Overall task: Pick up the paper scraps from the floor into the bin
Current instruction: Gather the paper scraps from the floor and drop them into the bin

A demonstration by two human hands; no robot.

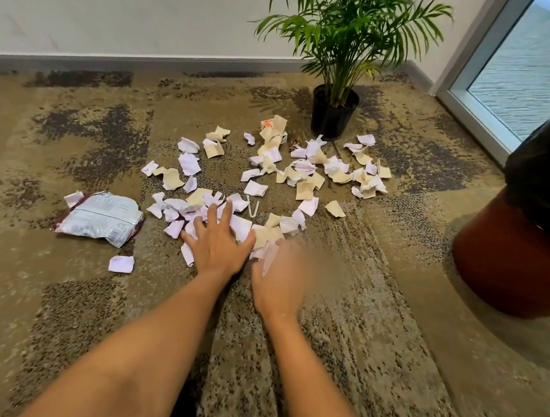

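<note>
Several white and cream paper scraps (306, 174) lie scattered over the patterned carpet, from the middle toward the plant. My left hand (217, 244) lies flat with spread fingers on the nearest heap of scraps (241, 227). My right hand (276, 276) is just to its right at the edge of that heap, blurred by motion, touching scraps; whether its fingers curl round any cannot be told. The bin (515, 267), brown with a black liner, stands at the right edge.
A crumpled silver snack bag (103, 217) lies left of the heap, with a lone scrap (121, 263) in front of it. A potted palm (334, 112) stands behind the scraps. A wall runs along the back and a glass door (535, 76) is at the right.
</note>
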